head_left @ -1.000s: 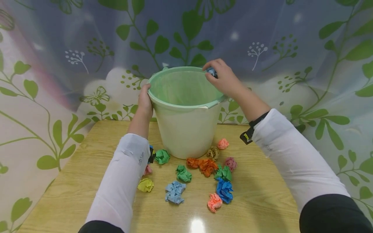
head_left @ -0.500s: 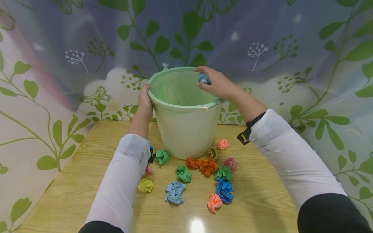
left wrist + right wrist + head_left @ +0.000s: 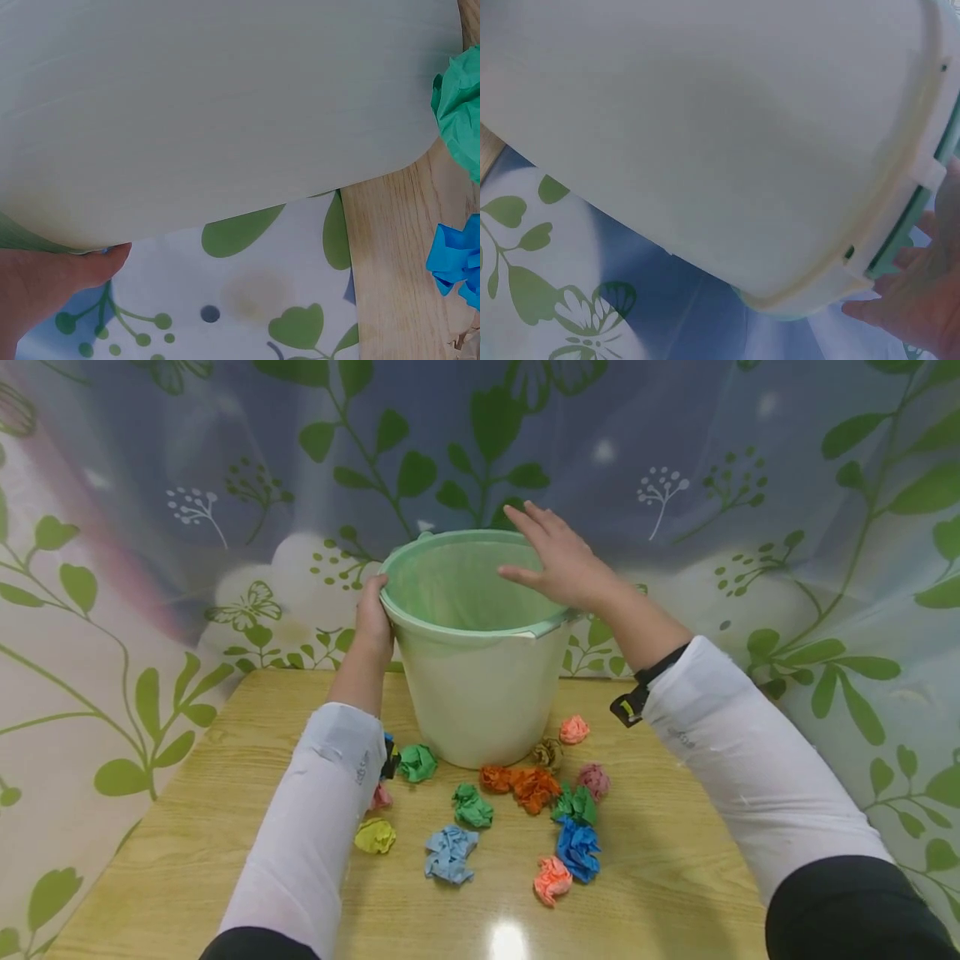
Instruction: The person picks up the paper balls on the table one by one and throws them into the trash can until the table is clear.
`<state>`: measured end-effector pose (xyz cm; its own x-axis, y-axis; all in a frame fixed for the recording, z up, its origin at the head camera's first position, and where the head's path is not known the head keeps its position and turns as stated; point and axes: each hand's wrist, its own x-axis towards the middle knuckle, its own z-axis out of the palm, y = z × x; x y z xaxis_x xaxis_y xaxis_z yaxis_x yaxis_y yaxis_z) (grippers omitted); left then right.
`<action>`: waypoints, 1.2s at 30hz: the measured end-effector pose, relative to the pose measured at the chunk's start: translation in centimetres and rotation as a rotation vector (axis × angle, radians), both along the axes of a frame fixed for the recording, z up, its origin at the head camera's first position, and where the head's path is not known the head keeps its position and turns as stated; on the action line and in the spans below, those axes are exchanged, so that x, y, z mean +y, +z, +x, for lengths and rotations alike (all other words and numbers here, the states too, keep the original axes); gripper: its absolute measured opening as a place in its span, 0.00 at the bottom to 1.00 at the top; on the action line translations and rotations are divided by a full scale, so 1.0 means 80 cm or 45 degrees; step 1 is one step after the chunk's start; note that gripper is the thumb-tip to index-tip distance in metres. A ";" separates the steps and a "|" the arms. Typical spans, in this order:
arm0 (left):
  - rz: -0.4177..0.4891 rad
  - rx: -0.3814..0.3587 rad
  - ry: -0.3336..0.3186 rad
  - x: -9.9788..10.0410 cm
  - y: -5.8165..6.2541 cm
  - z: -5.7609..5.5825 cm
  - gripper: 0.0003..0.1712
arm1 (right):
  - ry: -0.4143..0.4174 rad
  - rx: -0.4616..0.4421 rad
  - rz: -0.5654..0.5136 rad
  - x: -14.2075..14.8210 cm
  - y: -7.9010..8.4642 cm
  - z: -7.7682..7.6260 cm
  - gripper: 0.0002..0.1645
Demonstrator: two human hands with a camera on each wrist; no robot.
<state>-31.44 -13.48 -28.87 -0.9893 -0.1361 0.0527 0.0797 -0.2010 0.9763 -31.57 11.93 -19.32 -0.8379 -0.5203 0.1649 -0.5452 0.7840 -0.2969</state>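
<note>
A pale green plastic bucket (image 3: pixel 480 697) stands upright on the wooden table, its mouth toward me and its bottom inside hidden. My left hand (image 3: pixel 372 620) grips the left side of the rim; in the left wrist view a finger (image 3: pixel 105 264) lies along the bucket's wall (image 3: pixel 217 112). Over the right side of the rim, my right hand (image 3: pixel 566 562) is spread, its fingers straight and holding nothing. The right wrist view has that hand (image 3: pixel 922 292) beside the rim and the bucket's handle (image 3: pixel 900 225).
Crumpled paper balls lie in front of the bucket: a light blue one (image 3: pixel 451 855), a yellow one (image 3: pixel 375 837), a dark blue one (image 3: pixel 578 850), orange ones (image 3: pixel 534 790), green ones (image 3: pixel 472 807) and several more. A leaf-patterned curtain (image 3: pixel 675 435) hangs behind the table (image 3: pixel 195 827).
My right hand, with a light blue paper ball in its fingers, moved in over the bucket's mouth and let the ball go. The ball is out of sight now. The left hand stayed put.
</note>
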 end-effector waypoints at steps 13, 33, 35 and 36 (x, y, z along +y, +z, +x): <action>0.019 0.005 0.010 0.002 -0.001 -0.001 0.33 | -0.104 -0.028 -0.118 0.034 0.009 0.003 0.48; 0.020 0.002 0.022 0.001 -0.001 -0.001 0.33 | -0.188 -0.082 -0.322 0.116 -0.014 0.012 0.49; 0.025 0.005 0.026 0.001 -0.001 -0.001 0.33 | -0.198 -0.096 -0.343 0.122 -0.021 0.013 0.50; 0.033 0.005 0.028 0.002 -0.001 -0.001 0.33 | -0.204 -0.104 -0.352 0.125 -0.026 0.014 0.50</action>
